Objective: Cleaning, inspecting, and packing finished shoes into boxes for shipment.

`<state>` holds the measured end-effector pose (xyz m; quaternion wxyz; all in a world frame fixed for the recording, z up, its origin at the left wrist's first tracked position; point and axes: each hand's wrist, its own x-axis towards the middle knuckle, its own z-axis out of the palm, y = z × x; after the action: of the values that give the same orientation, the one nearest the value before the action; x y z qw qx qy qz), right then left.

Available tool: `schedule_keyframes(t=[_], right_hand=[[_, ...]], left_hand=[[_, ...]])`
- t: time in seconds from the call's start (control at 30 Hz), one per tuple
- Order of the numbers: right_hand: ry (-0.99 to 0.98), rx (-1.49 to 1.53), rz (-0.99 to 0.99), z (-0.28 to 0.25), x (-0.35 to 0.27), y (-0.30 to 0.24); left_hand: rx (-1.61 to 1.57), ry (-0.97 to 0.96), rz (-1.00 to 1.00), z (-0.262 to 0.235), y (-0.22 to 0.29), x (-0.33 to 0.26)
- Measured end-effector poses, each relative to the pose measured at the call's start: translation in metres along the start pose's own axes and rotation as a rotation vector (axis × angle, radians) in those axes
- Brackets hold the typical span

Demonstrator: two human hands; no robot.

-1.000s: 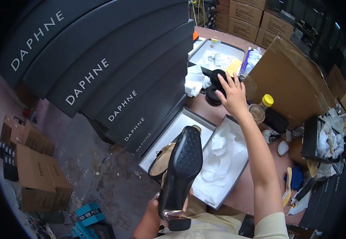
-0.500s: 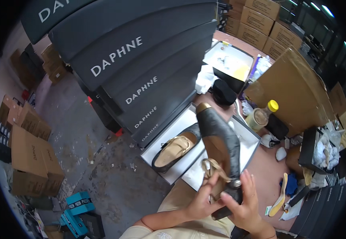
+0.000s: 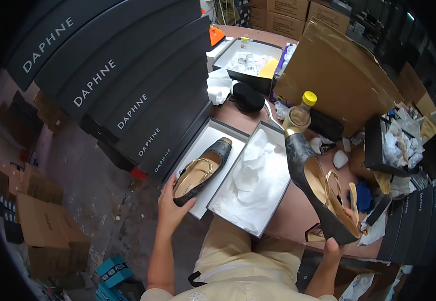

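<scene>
Packing step, seemingly: left hand [image 3: 170,208] clasps a shoe [image 3: 202,171] in the lid [image 3: 198,150], centre frame; right hand [image 3: 334,247] grips its mate [image 3: 318,188], lower right, beside the tissue-lined box [image 3: 255,183].

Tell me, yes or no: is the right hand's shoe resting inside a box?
No: the right hand holds its shoe up in the air above the table edge, outside both open boxes.

A tall stack of dark grey shoe boxes [image 3: 122,85] with white lettering leans at upper left. On the table [image 3: 298,215], an open white-lined shoe box [image 3: 203,145] sits beside its tissue-filled lid [image 3: 258,185]. Brown cardboard cartons [image 3: 42,226] stand on the floor at left; a large cardboard sheet [image 3: 338,70] rises behind.
</scene>
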<state>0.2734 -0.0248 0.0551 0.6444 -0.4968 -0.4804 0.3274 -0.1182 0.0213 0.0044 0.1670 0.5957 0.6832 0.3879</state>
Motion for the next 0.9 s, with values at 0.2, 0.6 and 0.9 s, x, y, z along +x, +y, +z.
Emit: schedule_keyframes(t=[0.2,0.6,0.9], right_hand=[[0.064,0.317,0.288,-0.004,0.001,0.005],[-0.113,0.412,0.228,-0.065,-0.017,-0.025],[0.072,0.534,0.228,-0.141,-0.041,-0.047]], left_hand=[[-0.509,-0.087,-0.142,-0.007,-0.031,0.018],[-0.803,0.117,0.122,-0.034,0.071,0.002],[-0.563,0.007,0.223,0.063,0.181,-0.029]])
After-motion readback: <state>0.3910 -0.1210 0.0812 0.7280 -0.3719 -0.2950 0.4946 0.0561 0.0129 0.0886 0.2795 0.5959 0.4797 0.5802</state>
